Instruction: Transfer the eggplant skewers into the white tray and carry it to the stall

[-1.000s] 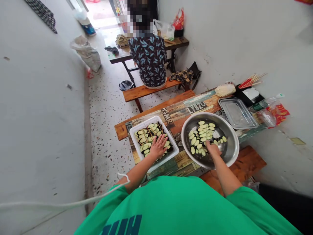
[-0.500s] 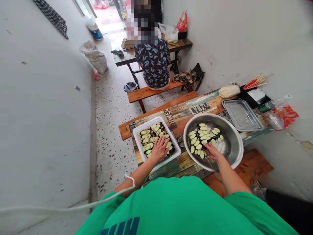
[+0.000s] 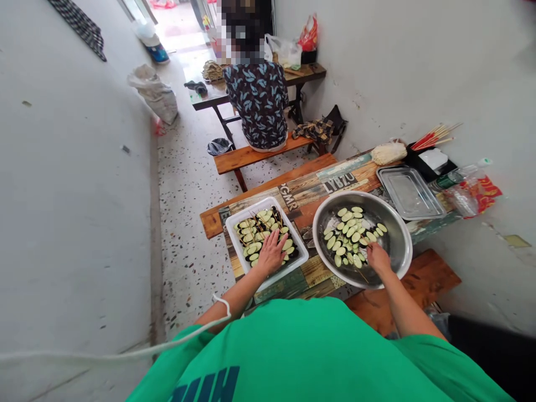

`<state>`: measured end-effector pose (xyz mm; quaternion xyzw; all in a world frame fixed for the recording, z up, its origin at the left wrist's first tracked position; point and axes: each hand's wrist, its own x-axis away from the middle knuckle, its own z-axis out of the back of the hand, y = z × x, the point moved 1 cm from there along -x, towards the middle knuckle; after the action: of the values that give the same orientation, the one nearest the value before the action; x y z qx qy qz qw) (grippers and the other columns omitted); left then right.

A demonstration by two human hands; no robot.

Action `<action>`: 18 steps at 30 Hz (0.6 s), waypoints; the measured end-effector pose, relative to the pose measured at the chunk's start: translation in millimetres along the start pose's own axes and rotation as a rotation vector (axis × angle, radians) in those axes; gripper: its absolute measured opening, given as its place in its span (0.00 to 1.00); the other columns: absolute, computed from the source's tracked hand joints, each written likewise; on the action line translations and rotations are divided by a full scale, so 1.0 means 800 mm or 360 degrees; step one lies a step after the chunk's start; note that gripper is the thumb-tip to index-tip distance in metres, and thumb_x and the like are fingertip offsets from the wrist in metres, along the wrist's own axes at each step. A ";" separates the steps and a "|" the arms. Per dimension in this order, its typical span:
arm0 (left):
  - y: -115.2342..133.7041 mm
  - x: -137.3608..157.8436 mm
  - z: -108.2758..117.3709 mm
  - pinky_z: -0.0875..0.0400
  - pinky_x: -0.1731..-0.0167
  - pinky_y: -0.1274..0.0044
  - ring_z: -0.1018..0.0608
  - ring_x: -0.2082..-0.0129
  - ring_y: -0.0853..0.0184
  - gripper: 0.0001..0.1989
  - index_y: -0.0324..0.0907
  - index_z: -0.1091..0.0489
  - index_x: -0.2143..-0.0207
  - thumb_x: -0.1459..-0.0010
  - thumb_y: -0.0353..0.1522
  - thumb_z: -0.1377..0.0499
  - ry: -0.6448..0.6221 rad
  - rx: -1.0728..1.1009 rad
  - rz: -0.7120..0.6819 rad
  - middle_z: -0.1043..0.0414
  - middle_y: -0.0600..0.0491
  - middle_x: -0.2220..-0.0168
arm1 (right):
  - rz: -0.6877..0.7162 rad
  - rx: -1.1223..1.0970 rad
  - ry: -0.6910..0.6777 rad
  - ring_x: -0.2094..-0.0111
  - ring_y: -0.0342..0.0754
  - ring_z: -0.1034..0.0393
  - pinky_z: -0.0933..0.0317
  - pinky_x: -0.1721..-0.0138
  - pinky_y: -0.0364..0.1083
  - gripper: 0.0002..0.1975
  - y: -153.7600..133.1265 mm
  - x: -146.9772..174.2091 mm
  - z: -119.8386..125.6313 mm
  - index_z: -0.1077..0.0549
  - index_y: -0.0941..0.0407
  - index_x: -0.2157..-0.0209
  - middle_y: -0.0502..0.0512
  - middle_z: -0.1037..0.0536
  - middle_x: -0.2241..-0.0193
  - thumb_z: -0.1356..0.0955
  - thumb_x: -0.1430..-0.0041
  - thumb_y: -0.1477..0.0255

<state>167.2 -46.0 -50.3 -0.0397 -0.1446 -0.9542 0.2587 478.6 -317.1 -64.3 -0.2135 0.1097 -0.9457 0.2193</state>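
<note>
L hand (image 3: 271, 258) is lying palm-down, fingers spread, on skewered eggplant slices (image 3: 251, 237) in the white tray (image 3: 288, 269), just L of the steel basin (image 3: 397, 240). R hand (image 3: 378, 258) is hanging inside the basin's near-R rim, fingers bunched narrow by more slices (image 3: 349, 229); can't tell if it's gripping a stick. Those are filling the basin's middle & L part, w/ a band of steel showing along its R wall, leaving some room there. A thin strip of counter (image 3: 316, 274) is separating basin & white tray. Basin's near rim is hiding the counter's near edge; a near bench (image 3: 431, 282) is showing below, near-R of the basin. Metal tray (image 3: 410, 192) is crowding its far-R rim. Beyond the basin, far-L, a person (image 3: 257, 106) in leaf print is sitting on a far bench (image 3: 238, 160). Speckled floor (image 3: 188, 234) is stretching away, well L of the basin.
</note>
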 end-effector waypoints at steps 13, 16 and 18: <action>0.006 0.004 0.014 0.55 0.35 0.60 0.53 0.31 0.55 0.33 0.46 0.49 0.33 0.40 0.34 0.45 0.0118 0.0089 0.0068 0.59 0.43 0.30 | 0.0078 -0.0167 0.0286 0.67 0.54 0.29 0.39 0.65 0.48 0.20 0.023 0.027 0.036 0.26 0.58 0.64 0.62 0.23 0.70 0.44 0.42 0.62; -0.003 0.005 0.022 0.55 0.35 0.60 0.54 0.30 0.55 0.33 0.44 0.50 0.33 0.40 0.35 0.45 0.0196 0.0173 0.0193 0.59 0.42 0.30 | 0.0082 -0.0175 0.0325 0.68 0.55 0.29 0.39 0.68 0.49 0.19 0.033 0.026 0.056 0.25 0.56 0.68 0.61 0.23 0.72 0.42 0.45 0.62; -0.016 0.007 0.029 0.54 0.35 0.59 0.54 0.31 0.55 0.33 0.42 0.50 0.33 0.39 0.35 0.46 0.0270 0.0245 0.0323 0.59 0.41 0.30 | 0.0115 -0.0172 0.0344 0.70 0.56 0.30 0.39 0.69 0.51 0.16 0.040 0.020 0.074 0.25 0.54 0.71 0.62 0.23 0.73 0.40 0.47 0.60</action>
<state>155.7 -30.8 -30.3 0.0465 -0.1902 -0.9092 0.3674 503.5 -359.2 -16.0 -0.1177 0.1911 -0.9474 0.2283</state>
